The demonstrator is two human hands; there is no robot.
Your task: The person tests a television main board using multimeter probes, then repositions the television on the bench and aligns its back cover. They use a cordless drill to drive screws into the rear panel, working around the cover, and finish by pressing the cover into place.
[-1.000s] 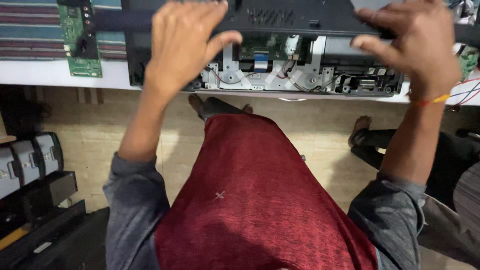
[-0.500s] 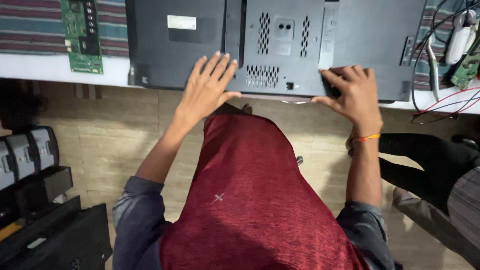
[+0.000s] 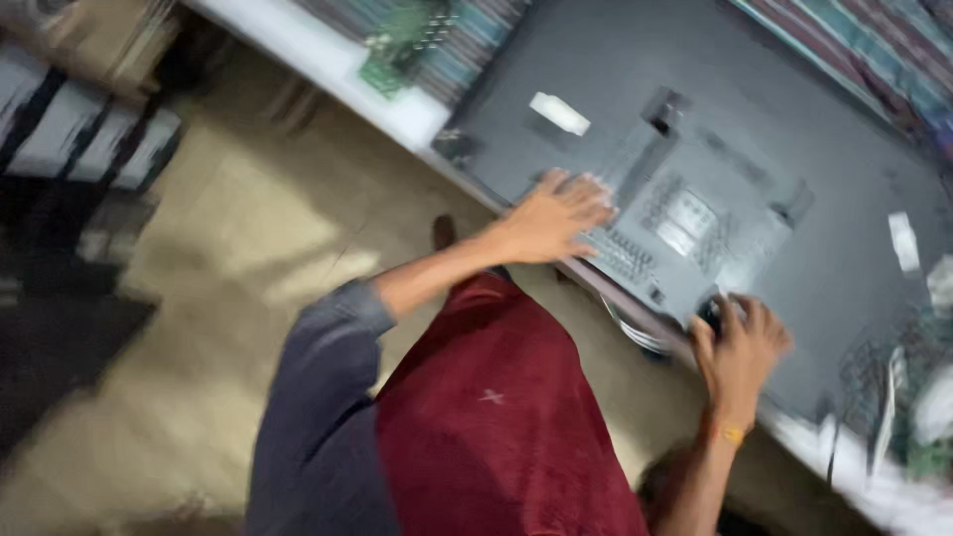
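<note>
A white-edged bench (image 3: 397, 114) carries a dark grey back cover (image 3: 695, 149) lying flat. The left hand (image 3: 551, 218) presses it with fingers spread; the right hand (image 3: 740, 347), at five o'clock from it, curls fingers over the near edge. Even pressure from both hands would seat it squarely.

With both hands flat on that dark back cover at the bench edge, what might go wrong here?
1. The dark back cover lies right at the bench edge; pressure from the left hand and right hand near that edge might tip or slide it.
2. Loose cables hang below the edge near the right hand and could snag or get pinched.
3. The green circuit board sits close to the cover's corner and may get knocked.
</note>
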